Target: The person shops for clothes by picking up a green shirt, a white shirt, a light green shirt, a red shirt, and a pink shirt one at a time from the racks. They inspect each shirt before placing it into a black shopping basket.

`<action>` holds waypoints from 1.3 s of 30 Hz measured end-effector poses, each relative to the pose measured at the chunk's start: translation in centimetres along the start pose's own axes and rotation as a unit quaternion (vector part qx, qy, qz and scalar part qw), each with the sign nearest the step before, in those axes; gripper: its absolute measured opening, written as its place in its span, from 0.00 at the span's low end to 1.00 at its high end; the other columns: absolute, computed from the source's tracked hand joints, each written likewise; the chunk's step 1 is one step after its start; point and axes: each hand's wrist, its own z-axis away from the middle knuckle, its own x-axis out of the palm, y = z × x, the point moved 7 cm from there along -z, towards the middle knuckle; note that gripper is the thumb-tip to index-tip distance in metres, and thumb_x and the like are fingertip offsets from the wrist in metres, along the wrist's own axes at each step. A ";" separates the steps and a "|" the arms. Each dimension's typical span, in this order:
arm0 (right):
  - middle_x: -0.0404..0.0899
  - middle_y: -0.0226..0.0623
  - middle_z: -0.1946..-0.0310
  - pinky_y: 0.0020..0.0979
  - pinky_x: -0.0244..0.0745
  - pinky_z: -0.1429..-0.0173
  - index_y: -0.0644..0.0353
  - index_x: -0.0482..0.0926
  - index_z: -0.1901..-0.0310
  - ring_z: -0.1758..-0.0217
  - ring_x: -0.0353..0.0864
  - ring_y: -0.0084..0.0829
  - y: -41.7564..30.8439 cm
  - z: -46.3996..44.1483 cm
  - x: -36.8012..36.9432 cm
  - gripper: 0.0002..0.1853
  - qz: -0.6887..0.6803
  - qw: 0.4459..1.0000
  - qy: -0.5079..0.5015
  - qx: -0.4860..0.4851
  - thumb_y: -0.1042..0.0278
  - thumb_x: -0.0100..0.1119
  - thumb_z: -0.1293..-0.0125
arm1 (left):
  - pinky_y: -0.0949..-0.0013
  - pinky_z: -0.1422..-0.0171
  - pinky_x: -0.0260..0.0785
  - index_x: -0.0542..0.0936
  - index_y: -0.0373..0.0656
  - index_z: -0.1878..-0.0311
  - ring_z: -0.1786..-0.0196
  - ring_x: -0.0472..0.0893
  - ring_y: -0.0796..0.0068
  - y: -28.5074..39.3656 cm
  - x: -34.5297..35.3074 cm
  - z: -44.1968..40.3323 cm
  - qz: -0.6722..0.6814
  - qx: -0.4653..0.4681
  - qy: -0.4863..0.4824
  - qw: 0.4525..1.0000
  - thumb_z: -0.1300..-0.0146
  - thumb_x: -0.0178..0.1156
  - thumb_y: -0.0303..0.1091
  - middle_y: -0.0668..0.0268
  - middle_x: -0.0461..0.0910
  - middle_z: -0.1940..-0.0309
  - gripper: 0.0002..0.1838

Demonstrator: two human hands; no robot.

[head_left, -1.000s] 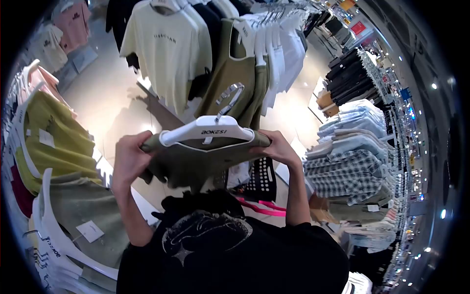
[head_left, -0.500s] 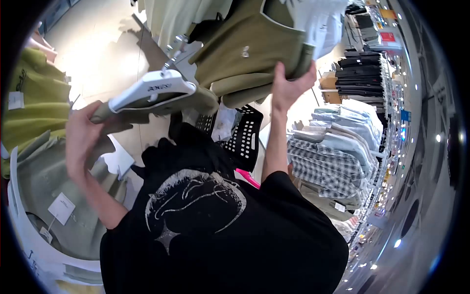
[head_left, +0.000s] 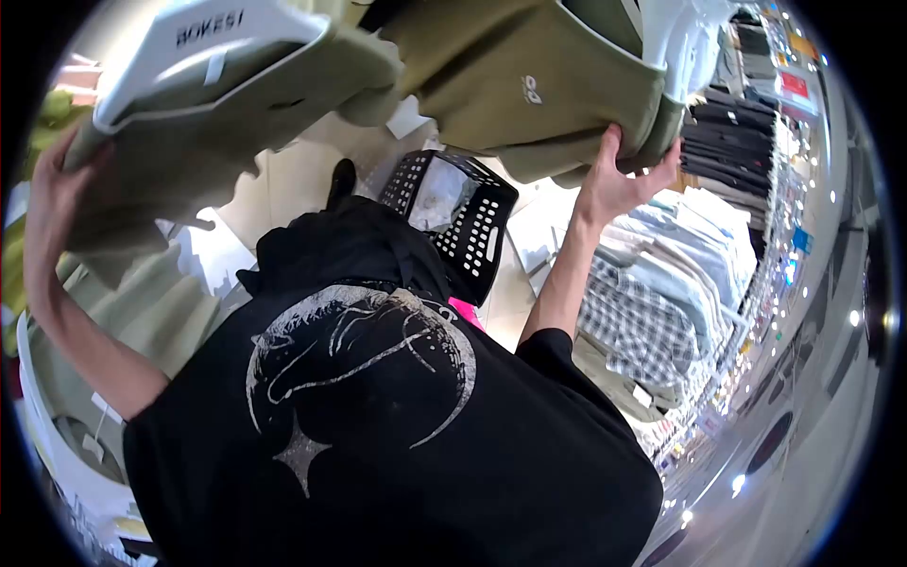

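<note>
My left hand (head_left: 59, 194) is closed around the shoulder of an olive-green top (head_left: 227, 137). That top hangs on a white hanger (head_left: 179, 47) lettered "BOKESI". Off to the right, my right hand (head_left: 619, 189) pinches the side edge of a second olive top (head_left: 482, 85), which carries a small white print and has a white-edged neckline. White hanging garments (head_left: 685, 42) are right behind it. The hook of the left hanger lies outside the view.
A black perforated basket (head_left: 482, 231) holding something white stands on the floor beyond my body. At the right, a rack bears folded black clothes (head_left: 723, 142) and a checked shirt (head_left: 638, 321). More green garments (head_left: 142, 307) with tags hang at the left.
The left-hand top on its hanger has moved left and up, nearer to me, and hangs spread more widely. My right hand, still on the other top, appears farther right.
</note>
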 end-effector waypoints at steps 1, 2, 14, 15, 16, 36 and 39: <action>0.69 0.47 0.33 0.40 0.70 0.26 0.67 0.67 0.26 0.30 0.72 0.42 0.6 0.0 0.1 0.42 0.005 1.000 0.005 0.009 0.69 0.80 0.40 | 0.69 0.42 0.74 0.83 0.40 0.37 0.53 0.83 0.75 1.0 -1.6 -0.7 -0.013 0.016 0.010 1.000 0.31 0.69 0.39 0.65 0.87 0.55 0.22; 0.70 0.47 0.34 0.40 0.70 0.26 0.67 0.67 0.26 0.30 0.72 0.42 1.0 0.0 0.2 0.42 -0.053 0.997 0.011 0.046 0.69 0.80 0.40 | 0.69 0.39 0.72 0.82 0.39 0.38 0.51 0.83 0.75 2.5 -3.4 -0.8 -0.080 0.018 0.056 0.995 0.32 0.70 0.44 0.65 0.87 0.53 0.25; 0.70 0.49 0.34 0.46 0.63 0.24 0.65 0.65 0.22 0.30 0.70 0.49 -0.3 -0.1 0.4 0.45 -0.017 0.999 0.031 0.040 0.75 0.76 0.42 | 0.67 0.26 0.64 0.80 0.43 0.36 0.36 0.75 0.74 8.5 -18.7 -6.4 0.042 0.076 0.086 0.993 0.37 0.73 0.41 0.68 0.79 0.41 0.28; 0.70 0.48 0.35 0.45 0.65 0.25 0.65 0.66 0.24 0.31 0.70 0.48 -0.3 0.2 0.3 0.42 -0.026 0.999 0.020 0.031 0.68 0.75 0.39 | 0.67 0.26 0.64 0.80 0.43 0.36 0.35 0.74 0.74 8.6 -20.8 -7.1 0.027 0.047 0.115 0.992 0.36 0.73 0.41 0.67 0.78 0.40 0.28; 0.70 0.48 0.36 0.45 0.65 0.26 0.65 0.67 0.25 0.31 0.70 0.48 0.1 0.8 0.6 0.40 -0.058 0.998 0.026 0.019 0.66 0.73 0.37 | 0.66 0.27 0.65 0.80 0.43 0.36 0.35 0.75 0.74 9.0 -22.4 -7.9 0.006 0.050 0.146 0.988 0.37 0.73 0.41 0.67 0.79 0.41 0.27; 0.70 0.52 0.37 0.45 0.66 0.26 0.62 0.65 0.22 0.32 0.70 0.51 -2.1 1.3 0.3 0.46 0.001 0.995 0.028 0.091 0.74 0.75 0.44 | 0.62 0.42 0.77 0.83 0.37 0.43 0.51 0.85 0.70 7.4 -16.8 -12.9 0.091 0.096 0.026 0.991 0.53 0.72 0.30 0.66 0.86 0.55 0.28; 0.69 0.49 0.36 0.44 0.68 0.27 0.58 0.63 0.21 0.33 0.71 0.49 -2.9 1.7 0.1 0.47 -0.008 0.993 0.028 0.118 0.72 0.74 0.42 | 0.63 0.47 0.78 0.84 0.36 0.47 0.57 0.86 0.68 17.8 -10.4 -10.6 0.022 0.275 -0.157 0.948 0.53 0.73 0.27 0.62 0.86 0.60 0.26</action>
